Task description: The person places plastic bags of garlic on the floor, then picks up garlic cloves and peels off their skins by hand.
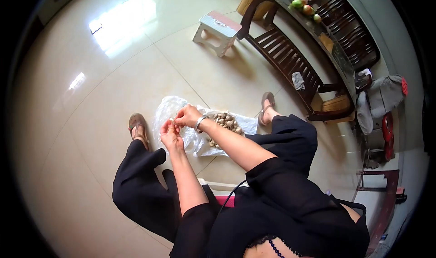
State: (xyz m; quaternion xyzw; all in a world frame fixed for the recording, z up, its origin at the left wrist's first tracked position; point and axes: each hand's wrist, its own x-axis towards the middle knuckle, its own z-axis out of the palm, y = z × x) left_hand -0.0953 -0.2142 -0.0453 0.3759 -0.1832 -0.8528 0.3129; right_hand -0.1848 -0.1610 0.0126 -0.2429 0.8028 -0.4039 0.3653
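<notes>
My left hand (171, 137) is raised over a white plastic bag (165, 108), with its fingers closed in a pinch. My right hand (187, 116), a silver bangle on its wrist, meets it from the right, also pinching. A small pale piece seems to sit between the fingertips of both hands, too small to name. Right of the hands, partly behind the right forearm, a pile of small rounded brown and cream pieces (227, 121), perhaps mushrooms, lies on white plastic sheeting (250, 124).
My shoes (138, 124) flank the plastic on the tiled floor (91, 135). Farther off stands a step stool (220, 24) with a pink and grey top. A dark wooden slatted bench (286, 53) is at the right, beside a glass-topped table with several fruits (307, 10).
</notes>
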